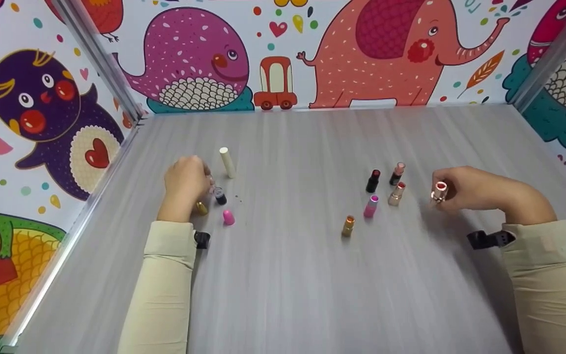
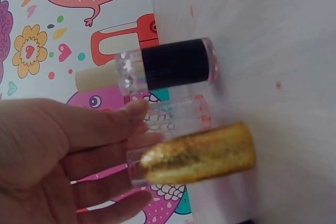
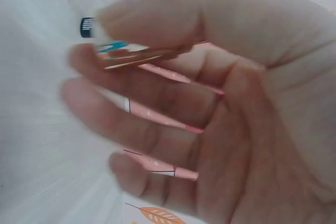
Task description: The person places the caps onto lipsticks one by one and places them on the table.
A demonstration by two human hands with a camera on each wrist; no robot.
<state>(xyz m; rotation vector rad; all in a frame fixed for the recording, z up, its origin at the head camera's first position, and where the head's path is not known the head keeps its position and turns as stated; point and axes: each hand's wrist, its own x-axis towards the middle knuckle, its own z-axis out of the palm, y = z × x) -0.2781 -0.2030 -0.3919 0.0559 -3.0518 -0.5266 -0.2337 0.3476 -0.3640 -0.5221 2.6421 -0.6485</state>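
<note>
The right hand (image 1: 469, 189) pinches a rose-gold lipstick (image 1: 438, 192) between thumb and forefinger, at the hand's left edge, red tip up and tube upright just above the grey table (image 1: 288, 275). In the right wrist view the thumb (image 3: 152, 17) and forefinger (image 3: 136, 66) close on the blurred tube (image 3: 139, 59), while the other 2 fingers lie loose and spread below it.

The left hand (image 1: 184, 184) rests on the table among the caps. In the left wrist view its fingers (image 2: 113, 124) lie nearly straight and slightly apart, the tips touching a clear cap (image 2: 173, 124) that lies just behind a gold glitter cap (image 2: 199, 153). A black cap with a clear end (image 2: 168, 65) lies just beyond the fingertips, apart from them. I cannot tell whether the fingers grip the clear cap.

A pink cap (image 1: 228, 217) stands near the left wrist and a cream tube (image 1: 227, 162) stands just past the hand.

Between the hands stand 5 open lipsticks: black with red (image 1: 373, 181), black with pale pink (image 1: 397, 173), rose-gold (image 1: 396, 193), pink (image 1: 371, 206) and gold (image 1: 347, 226).
</note>
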